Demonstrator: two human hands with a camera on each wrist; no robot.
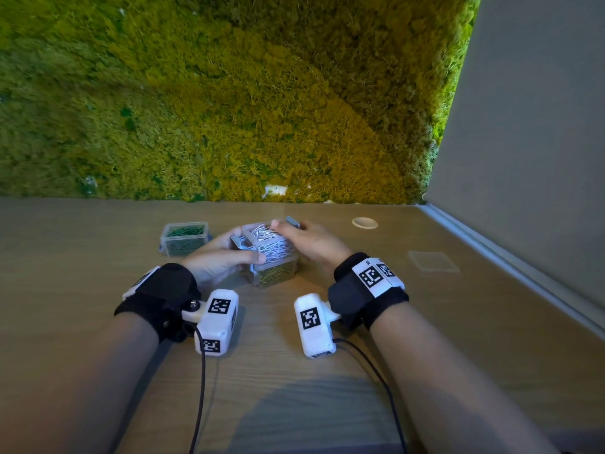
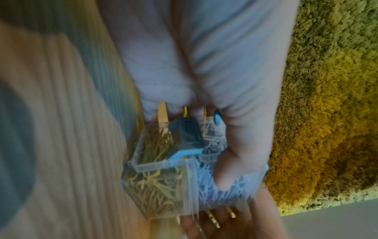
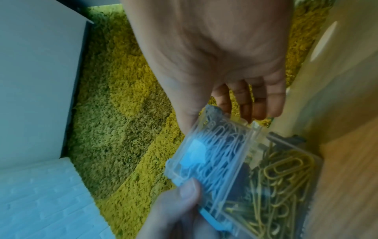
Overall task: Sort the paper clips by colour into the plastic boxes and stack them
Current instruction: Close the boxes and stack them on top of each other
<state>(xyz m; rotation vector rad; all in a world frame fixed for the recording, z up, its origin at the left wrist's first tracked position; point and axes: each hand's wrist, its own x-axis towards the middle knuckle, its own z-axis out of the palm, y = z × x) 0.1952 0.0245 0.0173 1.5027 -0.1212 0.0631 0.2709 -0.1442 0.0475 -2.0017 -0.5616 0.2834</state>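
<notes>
A clear box of white paper clips (image 1: 269, 245) sits slightly askew on a clear box of yellow clips (image 1: 276, 276) at the table's middle. My left hand (image 1: 246, 248) grips the white box from the left, thumb on its near side (image 2: 235, 161). From the right, my right hand (image 1: 288, 229) holds the same box, thumb at its far top edge, fingers curled behind it (image 3: 245, 103). Both boxes fill the wrist views: white clip box (image 3: 214, 155), yellow clip box (image 3: 282, 186), and a blue latch (image 2: 188, 139) on the side. A third box of green clips (image 1: 185, 237) stands to the left.
A flat clear lid (image 1: 432, 261) lies on the wooden table (image 1: 327, 371) to the right. A round cable grommet (image 1: 364, 222) is set into the table at the back. A moss wall (image 1: 229, 93) rises behind, and a grey partition (image 1: 540, 158) closes the right side.
</notes>
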